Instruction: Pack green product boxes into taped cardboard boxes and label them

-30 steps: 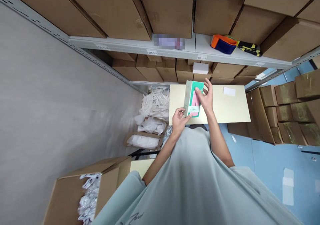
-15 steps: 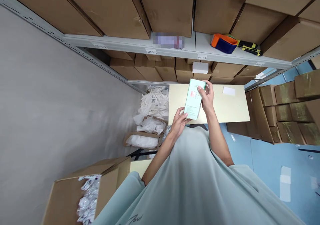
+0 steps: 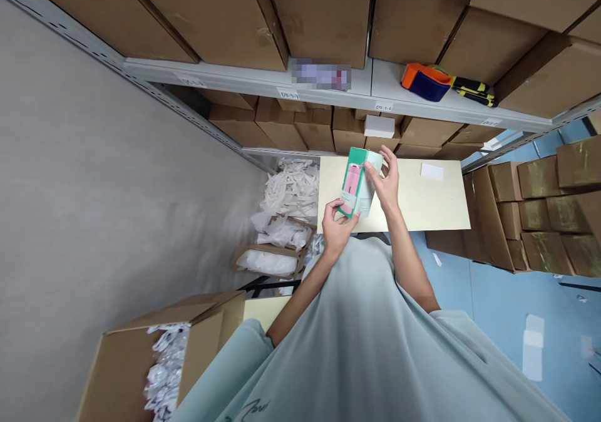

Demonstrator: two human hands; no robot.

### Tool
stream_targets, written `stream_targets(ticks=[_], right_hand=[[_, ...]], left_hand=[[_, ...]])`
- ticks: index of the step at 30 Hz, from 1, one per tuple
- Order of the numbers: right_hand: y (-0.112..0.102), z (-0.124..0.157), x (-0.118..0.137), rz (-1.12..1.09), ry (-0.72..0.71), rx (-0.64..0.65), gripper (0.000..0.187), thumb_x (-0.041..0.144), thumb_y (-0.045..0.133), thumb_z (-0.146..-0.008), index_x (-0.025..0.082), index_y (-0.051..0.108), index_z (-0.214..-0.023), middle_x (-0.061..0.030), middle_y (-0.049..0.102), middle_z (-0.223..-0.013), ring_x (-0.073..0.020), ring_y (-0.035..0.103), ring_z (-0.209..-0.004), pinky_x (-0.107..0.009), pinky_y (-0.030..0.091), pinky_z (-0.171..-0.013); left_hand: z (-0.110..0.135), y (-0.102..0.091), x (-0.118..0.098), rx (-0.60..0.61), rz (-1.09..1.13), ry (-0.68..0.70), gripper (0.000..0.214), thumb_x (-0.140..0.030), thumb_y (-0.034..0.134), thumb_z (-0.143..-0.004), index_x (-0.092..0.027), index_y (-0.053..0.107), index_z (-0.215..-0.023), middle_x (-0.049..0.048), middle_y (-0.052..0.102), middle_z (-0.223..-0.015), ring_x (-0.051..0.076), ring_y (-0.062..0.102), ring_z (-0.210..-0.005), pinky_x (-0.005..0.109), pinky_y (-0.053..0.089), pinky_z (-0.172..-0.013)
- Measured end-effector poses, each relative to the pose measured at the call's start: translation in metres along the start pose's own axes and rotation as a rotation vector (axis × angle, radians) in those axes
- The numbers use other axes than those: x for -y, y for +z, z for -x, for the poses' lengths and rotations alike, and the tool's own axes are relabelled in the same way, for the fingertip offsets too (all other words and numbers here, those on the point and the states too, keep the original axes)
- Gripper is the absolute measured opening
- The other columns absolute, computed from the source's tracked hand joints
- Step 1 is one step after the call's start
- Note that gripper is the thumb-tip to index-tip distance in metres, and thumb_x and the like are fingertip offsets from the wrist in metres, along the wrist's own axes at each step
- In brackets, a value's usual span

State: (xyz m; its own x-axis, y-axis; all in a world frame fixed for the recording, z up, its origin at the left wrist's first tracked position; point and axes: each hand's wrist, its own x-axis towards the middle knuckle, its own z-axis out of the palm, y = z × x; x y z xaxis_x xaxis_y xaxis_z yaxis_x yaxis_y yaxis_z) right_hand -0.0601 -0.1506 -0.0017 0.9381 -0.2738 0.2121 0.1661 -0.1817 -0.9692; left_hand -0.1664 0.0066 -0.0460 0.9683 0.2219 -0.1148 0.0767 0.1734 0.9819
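A green and white product box [image 3: 353,184] is held tilted above the pale yellow table [image 3: 422,206]. One face shows a pink bottle-like item on green; the paler face with small print is turned to the right. My left hand [image 3: 337,225] grips the box at its lower end, thumb and fingers on its edges. Around the upper right edge, my right hand [image 3: 385,181] touches the box with its thumb and bent fingers, the index finger raised. The far sides of the box are hidden.
Shelves with brown cartons [image 3: 323,15] run across the front, with an orange and blue tape dispenser [image 3: 426,82] on one. A white card [image 3: 432,171] lies on the table. White packing scraps [image 3: 291,190] fill the left; stacked cartons [image 3: 535,196] stand right. An open carton [image 3: 136,372] is lower left.
The product box has been turned about its long axis, so the green face with the pink picture now shows. Both hands have shifted their hold slightly.
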Motion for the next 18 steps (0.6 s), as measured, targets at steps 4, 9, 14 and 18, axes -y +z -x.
stream_targets(ticks=[4,9,14,18], right_hand=[[0.004,0.002,0.002,-0.019,0.003,-0.038,0.068,0.077,0.079,-0.093,0.033,0.063,-0.142,-0.0111,0.066,-0.149,-0.0308,0.067,-0.138,-0.049,0.061,-0.116],[-0.007,-0.004,-0.009,-0.121,0.033,-0.060,0.065,0.079,0.078,-0.091,0.032,0.061,-0.132,-0.0092,0.071,-0.136,-0.0280,0.074,-0.117,-0.045,0.065,-0.104],[-0.012,-0.003,-0.028,-0.169,0.131,-0.032,0.073,0.087,0.069,-0.093,0.033,0.057,-0.141,-0.0084,0.073,-0.128,-0.0271,0.076,-0.108,-0.044,0.068,-0.094],[-0.009,0.001,-0.033,-0.163,0.138,0.014,0.081,0.093,0.060,-0.095,0.032,0.055,-0.148,-0.0089,0.075,-0.126,-0.0283,0.078,-0.109,-0.046,0.068,-0.097]], left_hand=[[0.003,-0.001,-0.003,0.016,-0.037,0.052,0.064,-0.045,0.103,-0.070,-0.025,0.066,-0.118,0.0120,0.068,-0.140,0.028,0.069,-0.130,0.034,0.067,-0.092],[-0.007,-0.009,0.002,0.099,0.227,-0.176,0.054,-0.060,0.095,-0.079,-0.025,0.066,-0.108,0.0106,0.075,-0.131,0.030,0.073,-0.129,0.041,0.069,-0.097],[-0.012,-0.016,0.005,0.284,0.429,-0.487,0.055,-0.065,0.091,-0.080,-0.024,0.071,-0.111,0.0085,0.081,-0.117,0.032,0.080,-0.116,0.058,0.068,-0.105],[-0.009,-0.018,0.004,0.350,0.433,-0.484,0.064,-0.062,0.096,-0.077,-0.023,0.075,-0.123,0.0115,0.083,-0.119,0.035,0.080,-0.118,0.061,0.068,-0.105]])
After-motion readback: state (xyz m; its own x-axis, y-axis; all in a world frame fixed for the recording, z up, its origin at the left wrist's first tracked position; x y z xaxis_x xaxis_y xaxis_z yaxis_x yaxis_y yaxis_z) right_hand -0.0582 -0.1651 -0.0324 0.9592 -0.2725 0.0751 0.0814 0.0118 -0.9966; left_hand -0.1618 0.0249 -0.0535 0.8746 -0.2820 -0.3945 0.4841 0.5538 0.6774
